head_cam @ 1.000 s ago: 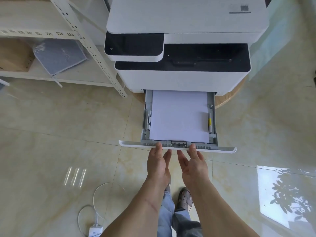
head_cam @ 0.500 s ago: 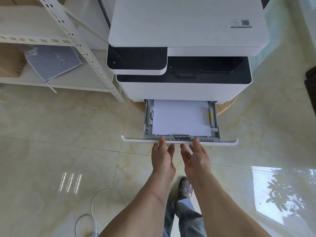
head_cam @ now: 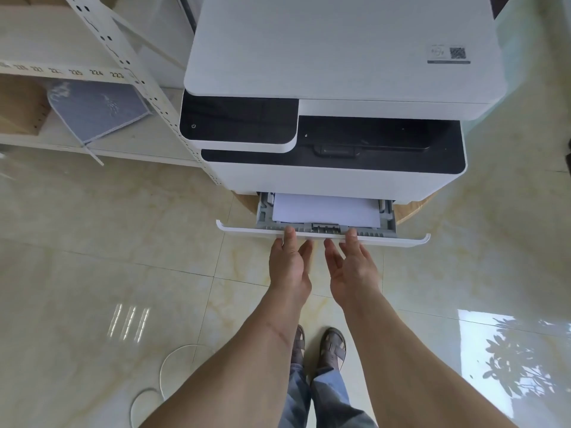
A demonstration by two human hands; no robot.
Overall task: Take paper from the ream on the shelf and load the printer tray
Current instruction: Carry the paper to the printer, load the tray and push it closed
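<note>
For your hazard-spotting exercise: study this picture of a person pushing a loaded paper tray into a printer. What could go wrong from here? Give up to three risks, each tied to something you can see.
1. Both hands, left and right, press near the middle of the tray front; fingertips over its top edge could be pinched against the printer as it closes.
2. If the paper sits askew, it might buckle or misfeed.
3. A cable loops on the glossy floor near the feet: a trip risk when stepping back.
</note>
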